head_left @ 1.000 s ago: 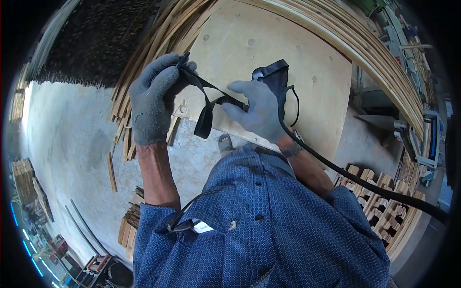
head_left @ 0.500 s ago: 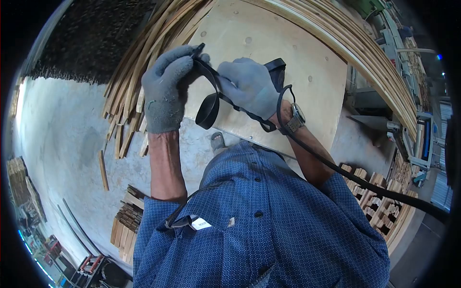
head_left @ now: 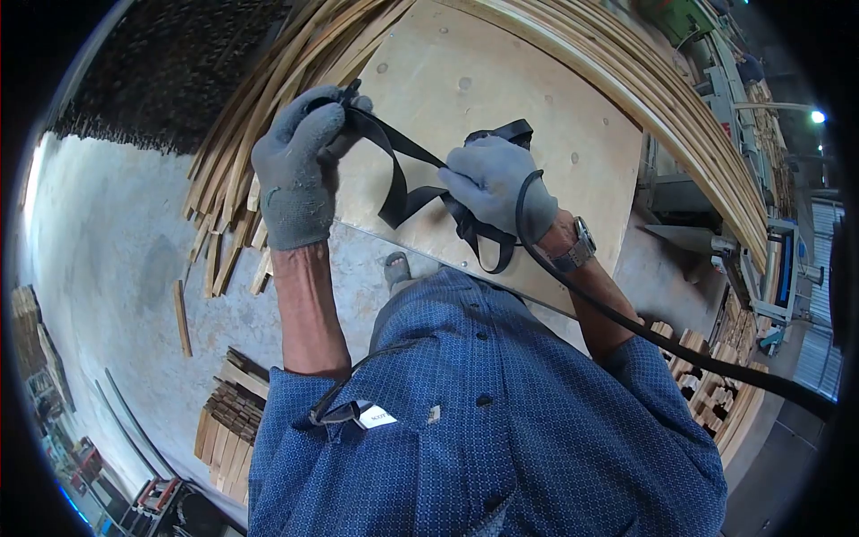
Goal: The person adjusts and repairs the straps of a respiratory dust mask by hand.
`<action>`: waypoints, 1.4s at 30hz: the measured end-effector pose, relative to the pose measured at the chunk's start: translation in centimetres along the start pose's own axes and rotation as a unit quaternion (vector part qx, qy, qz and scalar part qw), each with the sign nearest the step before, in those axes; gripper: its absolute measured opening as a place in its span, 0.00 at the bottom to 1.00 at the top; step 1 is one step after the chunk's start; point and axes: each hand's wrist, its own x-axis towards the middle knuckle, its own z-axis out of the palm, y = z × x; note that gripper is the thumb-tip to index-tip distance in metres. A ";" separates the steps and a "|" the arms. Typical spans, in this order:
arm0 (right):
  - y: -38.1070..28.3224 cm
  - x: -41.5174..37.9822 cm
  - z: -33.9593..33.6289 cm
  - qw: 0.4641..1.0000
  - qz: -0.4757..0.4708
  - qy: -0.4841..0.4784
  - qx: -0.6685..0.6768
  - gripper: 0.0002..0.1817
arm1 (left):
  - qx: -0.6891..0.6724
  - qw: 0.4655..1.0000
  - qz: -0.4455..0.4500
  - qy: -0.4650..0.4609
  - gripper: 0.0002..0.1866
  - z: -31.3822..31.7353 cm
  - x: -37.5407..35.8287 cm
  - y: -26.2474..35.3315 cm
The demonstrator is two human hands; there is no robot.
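A black strap [head_left: 394, 202] hangs in loops between my two gloved hands, above a pale wooden board. My left hand [head_left: 300, 157], in a grey glove, pinches one end of it near the board's left edge. Further right, my right hand [head_left: 497, 182], gloved too, is closed round the strap's other part, with more black webbing showing behind and below it. A black cable [head_left: 617, 310] passes by my right wrist, beside a metal watch [head_left: 582, 242].
The plywood board [head_left: 479, 63] lies in front of me. Long wooden strips [head_left: 237, 170] are at its left, and more strips [head_left: 689, 116] curve along its right. Stacked wood pieces [head_left: 228, 421] stand at lower left. Machinery [head_left: 778, 268] is at the right.
My hands have moved apart, the right one to the right and slightly down. The strap is stretched straighter between them, and its hanging loop has opened out.
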 end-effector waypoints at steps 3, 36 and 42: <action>-0.2 0.1 -0.3 0.999 0.033 -0.010 0.038 0.12 | 0.027 1.000 0.003 -0.008 0.17 0.5 0.0 0.2; -5.0 1.0 3.7 0.968 0.005 0.251 0.002 0.11 | -0.058 0.991 -0.117 -0.005 0.22 2.8 -3.1 -2.2; -5.1 0.6 3.5 0.959 -0.020 0.276 -0.067 0.10 | 0.002 0.992 -0.117 0.045 0.23 4.3 -4.1 -2.0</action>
